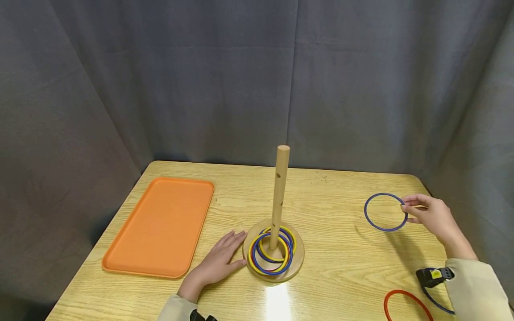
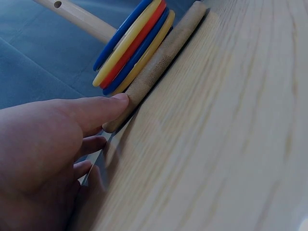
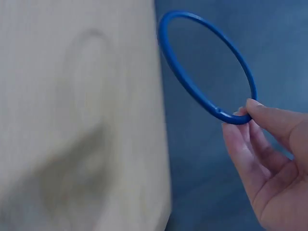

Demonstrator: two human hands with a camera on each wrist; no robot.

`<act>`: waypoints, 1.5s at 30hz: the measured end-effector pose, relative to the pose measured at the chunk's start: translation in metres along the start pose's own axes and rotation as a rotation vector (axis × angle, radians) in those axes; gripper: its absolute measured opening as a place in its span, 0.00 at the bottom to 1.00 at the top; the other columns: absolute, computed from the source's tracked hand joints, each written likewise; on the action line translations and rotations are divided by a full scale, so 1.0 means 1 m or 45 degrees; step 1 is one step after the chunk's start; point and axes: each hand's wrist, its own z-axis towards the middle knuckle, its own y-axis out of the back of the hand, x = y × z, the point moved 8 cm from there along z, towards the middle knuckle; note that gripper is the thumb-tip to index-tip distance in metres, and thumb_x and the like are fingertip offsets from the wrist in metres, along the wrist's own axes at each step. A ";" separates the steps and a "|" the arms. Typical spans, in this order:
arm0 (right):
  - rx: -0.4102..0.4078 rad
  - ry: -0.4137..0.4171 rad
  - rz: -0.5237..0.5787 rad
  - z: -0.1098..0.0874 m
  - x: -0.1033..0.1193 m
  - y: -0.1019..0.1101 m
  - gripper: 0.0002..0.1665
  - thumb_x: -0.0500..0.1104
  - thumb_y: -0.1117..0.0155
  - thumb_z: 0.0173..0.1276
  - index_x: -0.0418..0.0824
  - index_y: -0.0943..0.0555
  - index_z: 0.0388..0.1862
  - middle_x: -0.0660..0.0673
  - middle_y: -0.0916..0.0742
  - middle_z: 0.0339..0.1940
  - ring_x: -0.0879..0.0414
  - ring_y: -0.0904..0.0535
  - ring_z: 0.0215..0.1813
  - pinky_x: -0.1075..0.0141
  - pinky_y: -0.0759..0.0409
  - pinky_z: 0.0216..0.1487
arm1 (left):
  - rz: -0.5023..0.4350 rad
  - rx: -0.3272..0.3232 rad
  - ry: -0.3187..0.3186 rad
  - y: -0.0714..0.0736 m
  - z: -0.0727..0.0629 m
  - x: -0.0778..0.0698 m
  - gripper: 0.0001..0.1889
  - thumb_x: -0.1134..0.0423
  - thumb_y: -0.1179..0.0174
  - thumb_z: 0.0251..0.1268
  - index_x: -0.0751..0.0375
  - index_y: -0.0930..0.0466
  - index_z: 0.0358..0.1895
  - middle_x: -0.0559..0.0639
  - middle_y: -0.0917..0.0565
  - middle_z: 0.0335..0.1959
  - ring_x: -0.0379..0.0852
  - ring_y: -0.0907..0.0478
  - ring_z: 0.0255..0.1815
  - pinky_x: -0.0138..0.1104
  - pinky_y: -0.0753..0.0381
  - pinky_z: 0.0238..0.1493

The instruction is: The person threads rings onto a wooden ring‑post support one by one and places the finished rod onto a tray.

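My right hand point(image 1: 435, 218) pinches a blue ring point(image 3: 185, 82) at its edge, thumb against fingers, and holds it in the air over the right part of the table. A wooden post point(image 1: 279, 187) stands upright on a round wooden base point(image 1: 298, 258) in the middle. Several blue, yellow and red rings point(image 2: 130, 53) lie stacked around the foot of the post, some off-centre. To the left of the base lies my left hand point(image 1: 218, 261), fingers extended; in the left wrist view its thumb touches the base's edge.
An orange tray point(image 1: 160, 227) lies at the table's left. Near the front right, a red ring point(image 1: 405, 292) and another blue ring point(image 1: 437, 304) rest on the wooden table point(image 1: 329, 267), the blue one partly hidden by my right forearm. Grey curtains point(image 1: 217, 89) hang behind.
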 end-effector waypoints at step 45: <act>0.343 0.337 1.514 -0.012 0.274 -0.063 0.14 0.28 0.46 0.71 0.41 0.15 0.41 0.49 0.11 0.35 0.60 0.16 0.37 0.70 0.15 0.34 | 0.010 -0.009 -0.010 0.003 0.002 -0.001 0.37 0.46 0.46 0.70 0.56 0.45 0.76 0.54 0.43 0.78 0.61 0.54 0.80 0.62 0.51 0.75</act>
